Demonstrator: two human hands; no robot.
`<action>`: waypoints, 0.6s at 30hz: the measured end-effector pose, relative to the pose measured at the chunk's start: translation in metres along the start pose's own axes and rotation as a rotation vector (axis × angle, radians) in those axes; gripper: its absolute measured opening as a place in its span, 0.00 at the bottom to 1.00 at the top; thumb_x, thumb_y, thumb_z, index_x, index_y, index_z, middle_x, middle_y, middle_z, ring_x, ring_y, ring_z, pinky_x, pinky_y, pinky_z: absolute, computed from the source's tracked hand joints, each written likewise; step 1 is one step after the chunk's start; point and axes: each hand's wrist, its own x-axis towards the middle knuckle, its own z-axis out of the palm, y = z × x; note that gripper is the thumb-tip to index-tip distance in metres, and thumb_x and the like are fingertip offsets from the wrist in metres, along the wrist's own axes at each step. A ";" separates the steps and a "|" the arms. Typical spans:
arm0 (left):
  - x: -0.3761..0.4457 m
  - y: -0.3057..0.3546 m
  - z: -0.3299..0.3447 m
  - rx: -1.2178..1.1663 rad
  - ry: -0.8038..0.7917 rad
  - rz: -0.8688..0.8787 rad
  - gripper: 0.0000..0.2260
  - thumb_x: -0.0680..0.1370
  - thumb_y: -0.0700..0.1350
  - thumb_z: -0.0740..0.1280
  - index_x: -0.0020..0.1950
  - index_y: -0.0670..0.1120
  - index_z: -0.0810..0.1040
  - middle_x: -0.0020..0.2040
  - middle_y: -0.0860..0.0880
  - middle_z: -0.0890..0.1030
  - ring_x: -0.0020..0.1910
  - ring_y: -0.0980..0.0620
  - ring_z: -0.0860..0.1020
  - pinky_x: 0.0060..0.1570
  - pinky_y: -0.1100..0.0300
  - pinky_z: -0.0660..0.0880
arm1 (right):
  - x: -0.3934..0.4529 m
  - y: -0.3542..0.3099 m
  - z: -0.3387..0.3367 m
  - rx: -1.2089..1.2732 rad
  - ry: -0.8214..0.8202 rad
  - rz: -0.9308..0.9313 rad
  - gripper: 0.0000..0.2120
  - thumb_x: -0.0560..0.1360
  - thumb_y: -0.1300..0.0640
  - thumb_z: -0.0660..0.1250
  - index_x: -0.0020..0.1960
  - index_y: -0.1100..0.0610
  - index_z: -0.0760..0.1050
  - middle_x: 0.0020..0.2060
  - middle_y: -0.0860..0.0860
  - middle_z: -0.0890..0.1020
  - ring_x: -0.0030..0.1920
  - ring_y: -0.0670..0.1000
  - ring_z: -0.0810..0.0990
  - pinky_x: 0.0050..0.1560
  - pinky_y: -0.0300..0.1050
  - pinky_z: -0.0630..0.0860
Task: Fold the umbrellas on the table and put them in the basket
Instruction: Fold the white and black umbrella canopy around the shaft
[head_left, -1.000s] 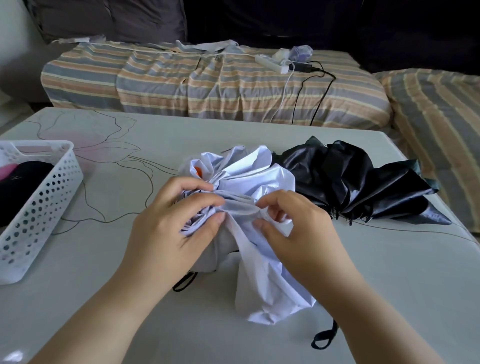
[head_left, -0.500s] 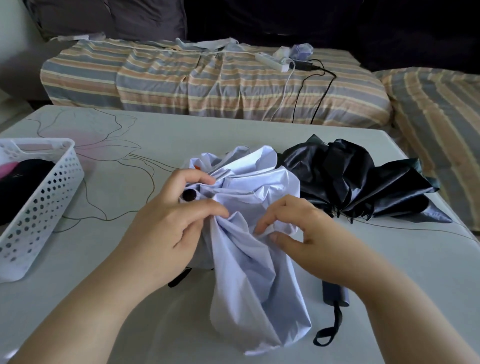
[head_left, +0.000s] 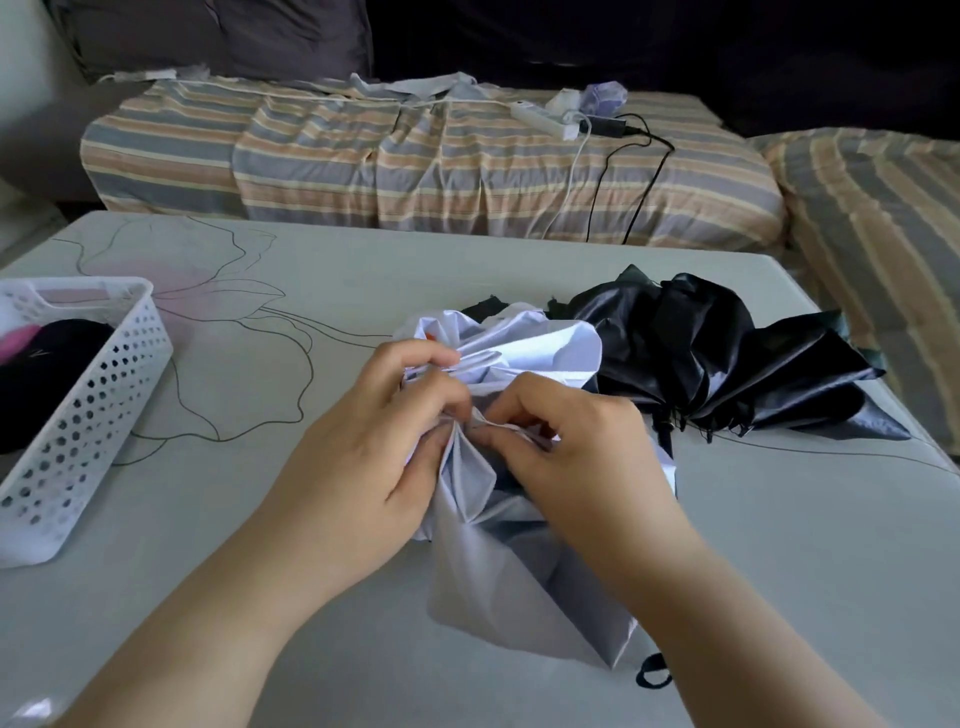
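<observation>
Two umbrellas on one table; both hands gathered the white one.

The table (head_left: 779, 545) carried one black umbrella (head_left: 717, 358) lying loose at right, touching one white umbrella (head_left: 519, 582) at centre, and one white basket (head_left: 88, 410) at left, well apart. Your left hand (head_left: 379, 457) and right hand (head_left: 576, 457) each pinched shut on the white canopy's folds.

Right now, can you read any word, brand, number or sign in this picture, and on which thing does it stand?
No readable text anywhere.
Dark item in the white basket: a faint pale mark, too small and blurred to read.
Pale lilac umbrella, black umbrella, white power strip: no print visible.
Table: only a drawn flower outline, no letters.
</observation>
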 end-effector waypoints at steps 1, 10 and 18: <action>0.000 -0.001 0.000 -0.015 0.006 -0.004 0.08 0.77 0.49 0.53 0.51 0.55 0.71 0.63 0.56 0.68 0.49 0.55 0.75 0.38 0.53 0.76 | 0.000 0.000 0.001 0.015 0.013 0.000 0.06 0.70 0.55 0.71 0.36 0.55 0.78 0.38 0.44 0.79 0.37 0.46 0.75 0.37 0.40 0.70; 0.002 -0.015 0.000 0.061 0.101 -0.047 0.13 0.78 0.50 0.54 0.50 0.52 0.78 0.62 0.56 0.73 0.50 0.56 0.75 0.38 0.54 0.76 | -0.004 0.001 -0.012 0.063 -0.002 -0.041 0.08 0.72 0.56 0.67 0.49 0.52 0.83 0.45 0.40 0.81 0.49 0.40 0.77 0.53 0.27 0.69; 0.002 -0.028 -0.003 0.031 0.224 -0.177 0.10 0.76 0.53 0.53 0.49 0.54 0.73 0.58 0.57 0.71 0.48 0.54 0.73 0.43 0.47 0.77 | -0.025 0.008 -0.035 -0.130 -0.398 0.054 0.26 0.62 0.27 0.59 0.52 0.40 0.75 0.41 0.36 0.78 0.47 0.35 0.75 0.46 0.27 0.68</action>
